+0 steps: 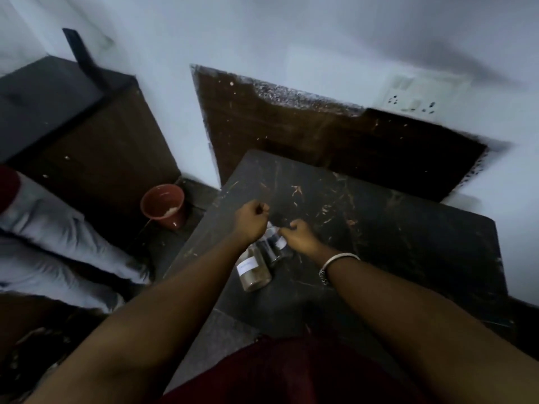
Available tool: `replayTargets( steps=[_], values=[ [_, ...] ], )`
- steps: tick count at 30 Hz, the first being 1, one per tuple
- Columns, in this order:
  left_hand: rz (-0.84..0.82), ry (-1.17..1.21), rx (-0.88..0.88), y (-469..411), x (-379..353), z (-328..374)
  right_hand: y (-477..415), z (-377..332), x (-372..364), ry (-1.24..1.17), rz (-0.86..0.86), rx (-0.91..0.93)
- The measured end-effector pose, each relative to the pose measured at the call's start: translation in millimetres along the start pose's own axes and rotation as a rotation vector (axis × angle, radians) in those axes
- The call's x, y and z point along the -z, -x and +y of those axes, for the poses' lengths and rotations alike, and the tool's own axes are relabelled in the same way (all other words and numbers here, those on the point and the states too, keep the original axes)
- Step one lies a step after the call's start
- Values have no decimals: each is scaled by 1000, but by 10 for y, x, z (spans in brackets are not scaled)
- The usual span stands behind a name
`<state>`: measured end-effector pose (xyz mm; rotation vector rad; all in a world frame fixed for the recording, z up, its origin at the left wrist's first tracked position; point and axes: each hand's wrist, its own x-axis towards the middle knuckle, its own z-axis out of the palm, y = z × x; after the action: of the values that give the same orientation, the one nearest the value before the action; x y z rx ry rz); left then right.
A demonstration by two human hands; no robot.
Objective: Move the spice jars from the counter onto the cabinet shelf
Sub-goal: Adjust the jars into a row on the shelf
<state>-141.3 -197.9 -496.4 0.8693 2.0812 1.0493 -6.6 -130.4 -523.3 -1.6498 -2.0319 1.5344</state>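
Both hands over dark counter (408,243). Left hand (251,221) fingers curled shut, right hand (297,234) fingers curled too; blur, can't tell what either grips. Spice jars: brown-filled jar (255,271) just below left fingers, dark jar (272,247) between both hands, partly hidden.

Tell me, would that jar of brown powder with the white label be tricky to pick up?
The brown-powder jar looks nearly full, so probably fairly heavy for its size. Its clear, smooth wall may be slippery. Standing narrow and close beside the darker jar, it might tip if knocked.
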Motion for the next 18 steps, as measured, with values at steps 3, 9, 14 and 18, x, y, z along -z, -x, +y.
replayTargets(
  steps=[3,9,14,18],
  values=[
    [-69,24,23,7,35,-162,-29,107,-167,44,-79,-24],
    [-238,45,86,-7,40,-271,-73,255,-339,9,-75,-69],
    [-258,65,175,10,-97,-144,-13,362,-163,-51,63,-109],
    [-437,481,276,112,-256,216,227,356,104,178,342,37]
  ],
)
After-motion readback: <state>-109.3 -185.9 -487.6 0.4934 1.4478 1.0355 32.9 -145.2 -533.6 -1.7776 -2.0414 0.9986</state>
